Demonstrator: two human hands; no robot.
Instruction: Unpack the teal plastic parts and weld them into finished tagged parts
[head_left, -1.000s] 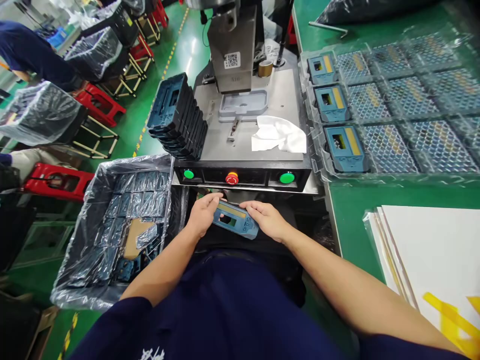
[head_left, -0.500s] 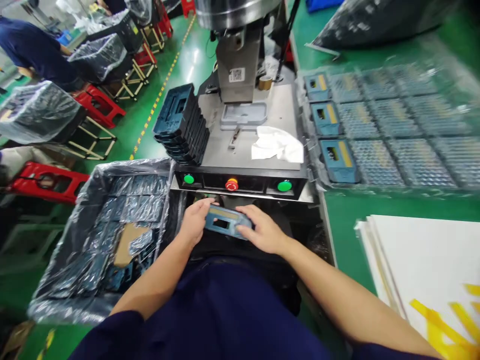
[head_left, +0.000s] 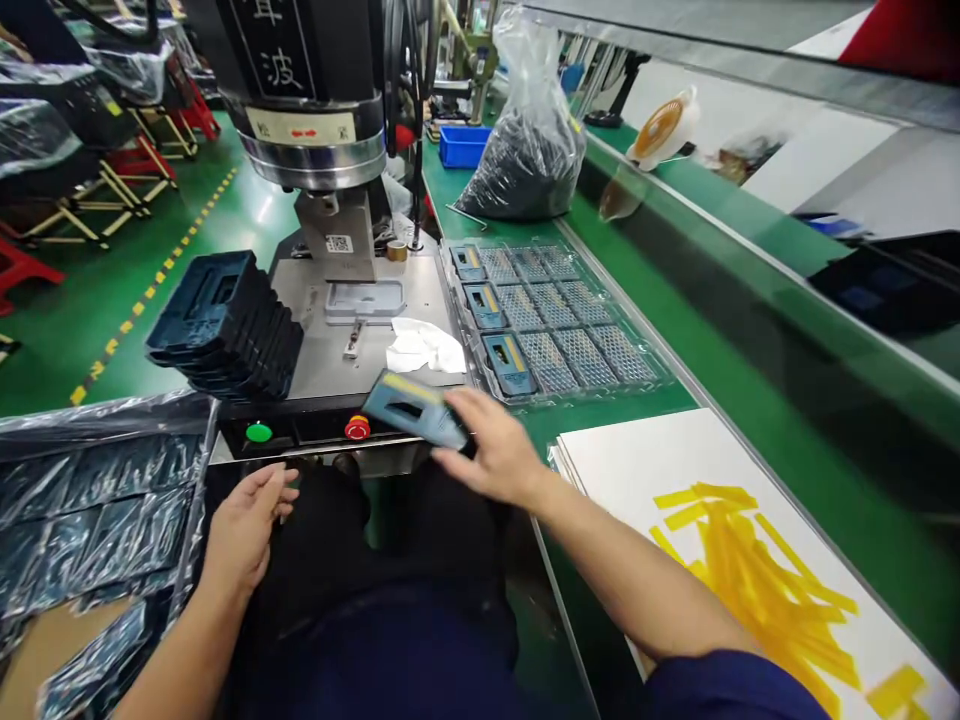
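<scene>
1. Blue casing: tilted, in view across the machine's front edge; right hand clamped on one end.
2. Left hand: apart from the casing, fingers loosely curled, near the plastic-lined bin.
3. Metal base plate: bears dark stacked parts, grey fixture, white cloth.
4. Green worktop: bears clear tray, white sheets with yellow strips.
5. Floor: green, glossy, marked by a yellow-black line.

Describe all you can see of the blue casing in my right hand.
The blue casing looks like hard plastic: an oblong shell with a dark rectangular opening and a yellow strip beside it. It is tilted, near the machine, gripped at its right end by the right hand; the left hand is apart.
</scene>
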